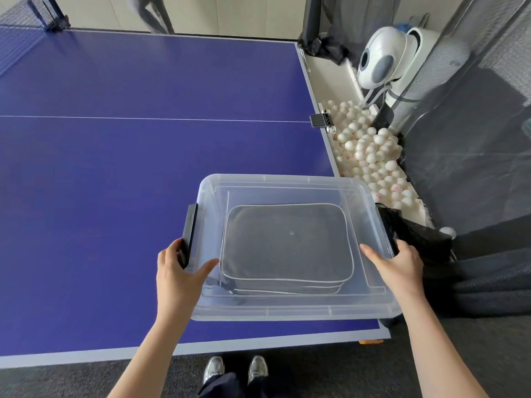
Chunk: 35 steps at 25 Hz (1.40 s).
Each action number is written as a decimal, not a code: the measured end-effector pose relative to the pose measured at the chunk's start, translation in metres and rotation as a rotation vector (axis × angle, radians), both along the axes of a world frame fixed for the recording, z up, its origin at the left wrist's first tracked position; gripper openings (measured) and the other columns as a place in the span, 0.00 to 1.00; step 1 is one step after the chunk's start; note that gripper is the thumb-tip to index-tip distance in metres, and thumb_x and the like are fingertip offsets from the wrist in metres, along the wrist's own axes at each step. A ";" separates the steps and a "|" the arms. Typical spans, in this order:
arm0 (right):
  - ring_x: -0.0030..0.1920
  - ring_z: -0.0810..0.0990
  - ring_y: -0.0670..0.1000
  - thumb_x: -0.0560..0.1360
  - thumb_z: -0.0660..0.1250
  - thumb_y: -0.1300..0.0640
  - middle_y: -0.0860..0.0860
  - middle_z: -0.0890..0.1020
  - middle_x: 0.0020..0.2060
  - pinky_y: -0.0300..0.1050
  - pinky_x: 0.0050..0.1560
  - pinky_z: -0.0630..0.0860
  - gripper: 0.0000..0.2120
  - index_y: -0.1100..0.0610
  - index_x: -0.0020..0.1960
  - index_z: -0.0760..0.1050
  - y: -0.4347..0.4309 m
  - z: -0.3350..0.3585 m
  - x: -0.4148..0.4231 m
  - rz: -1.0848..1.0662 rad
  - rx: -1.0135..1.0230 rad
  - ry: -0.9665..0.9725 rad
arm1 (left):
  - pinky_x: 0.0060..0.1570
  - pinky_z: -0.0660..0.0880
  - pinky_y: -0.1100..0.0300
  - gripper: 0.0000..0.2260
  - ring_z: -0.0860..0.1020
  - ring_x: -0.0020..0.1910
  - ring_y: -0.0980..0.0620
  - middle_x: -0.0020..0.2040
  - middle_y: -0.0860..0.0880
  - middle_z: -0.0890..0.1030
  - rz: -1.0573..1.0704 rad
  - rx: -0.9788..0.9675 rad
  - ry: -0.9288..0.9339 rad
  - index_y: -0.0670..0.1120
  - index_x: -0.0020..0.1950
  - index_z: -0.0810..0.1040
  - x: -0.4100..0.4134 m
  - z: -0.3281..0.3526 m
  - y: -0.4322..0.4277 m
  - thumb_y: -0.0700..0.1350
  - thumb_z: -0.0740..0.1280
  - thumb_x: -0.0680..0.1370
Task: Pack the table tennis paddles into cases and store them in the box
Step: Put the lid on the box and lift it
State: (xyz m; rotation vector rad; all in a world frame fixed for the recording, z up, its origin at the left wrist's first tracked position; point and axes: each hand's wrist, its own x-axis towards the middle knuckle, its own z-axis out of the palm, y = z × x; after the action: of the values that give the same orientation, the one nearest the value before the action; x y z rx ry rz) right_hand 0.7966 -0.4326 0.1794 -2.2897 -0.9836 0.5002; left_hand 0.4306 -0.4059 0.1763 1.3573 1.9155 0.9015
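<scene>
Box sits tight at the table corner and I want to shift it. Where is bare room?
Bare blue table lies left of the box, up to the white line and beyond it toward the net. The right is crowded: balls and black netting hug the table edge by the right hand.

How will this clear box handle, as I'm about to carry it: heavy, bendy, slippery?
Probably light for its size: the box shows only soft grey cases inside. Its thin clear walls may flex, so lifting at both ends, where the left hand and right hand grip, seems wise. The cases, with room around them, could slide if it tilts.
</scene>
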 end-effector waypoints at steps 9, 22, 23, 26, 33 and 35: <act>0.66 0.68 0.62 0.69 0.74 0.47 0.64 0.71 0.65 0.55 0.65 0.67 0.38 0.67 0.69 0.66 -0.001 0.004 -0.006 0.028 0.017 -0.059 | 0.60 0.70 0.55 0.34 0.72 0.61 0.48 0.64 0.46 0.73 -0.020 0.039 -0.015 0.42 0.71 0.66 0.000 -0.001 0.000 0.48 0.76 0.69; 0.64 0.70 0.64 0.70 0.73 0.48 0.65 0.72 0.62 0.58 0.62 0.70 0.35 0.68 0.67 0.68 -0.003 0.000 -0.009 0.083 0.034 -0.213 | 0.55 0.71 0.56 0.30 0.73 0.53 0.51 0.58 0.46 0.76 -0.040 0.110 0.074 0.41 0.67 0.71 0.000 -0.003 0.001 0.47 0.77 0.68; 0.64 0.71 0.64 0.70 0.73 0.48 0.65 0.72 0.62 0.58 0.62 0.70 0.34 0.68 0.67 0.68 -0.003 0.000 -0.009 0.084 0.033 -0.211 | 0.55 0.71 0.56 0.30 0.73 0.53 0.52 0.58 0.47 0.76 -0.041 0.114 0.083 0.41 0.67 0.71 0.000 -0.004 0.001 0.47 0.77 0.68; 0.64 0.70 0.64 0.70 0.74 0.49 0.65 0.72 0.62 0.57 0.62 0.69 0.34 0.68 0.67 0.68 -0.002 0.000 -0.009 0.081 0.037 -0.203 | 0.55 0.70 0.57 0.30 0.71 0.52 0.54 0.57 0.48 0.76 -0.041 0.108 0.090 0.42 0.68 0.71 0.000 -0.005 0.001 0.47 0.77 0.69; 0.65 0.69 0.63 0.70 0.73 0.48 0.64 0.71 0.63 0.57 0.63 0.68 0.34 0.67 0.68 0.68 -0.003 0.001 -0.009 0.077 0.037 -0.175 | 0.55 0.70 0.59 0.30 0.70 0.53 0.55 0.59 0.48 0.74 -0.053 0.092 0.062 0.43 0.69 0.69 0.001 -0.003 0.000 0.47 0.76 0.70; 0.66 0.69 0.62 0.70 0.73 0.47 0.63 0.71 0.64 0.57 0.64 0.68 0.34 0.66 0.68 0.68 -0.002 0.001 -0.008 0.075 0.030 -0.168 | 0.56 0.70 0.58 0.31 0.70 0.53 0.54 0.60 0.47 0.74 -0.057 0.087 0.054 0.43 0.69 0.69 0.000 -0.002 0.000 0.47 0.76 0.70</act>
State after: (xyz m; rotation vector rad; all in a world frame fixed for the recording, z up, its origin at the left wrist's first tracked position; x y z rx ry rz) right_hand 0.7889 -0.4348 0.1800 -2.3036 -1.1546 0.3246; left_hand 0.4311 -0.4056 0.1739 1.4935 1.8875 0.9387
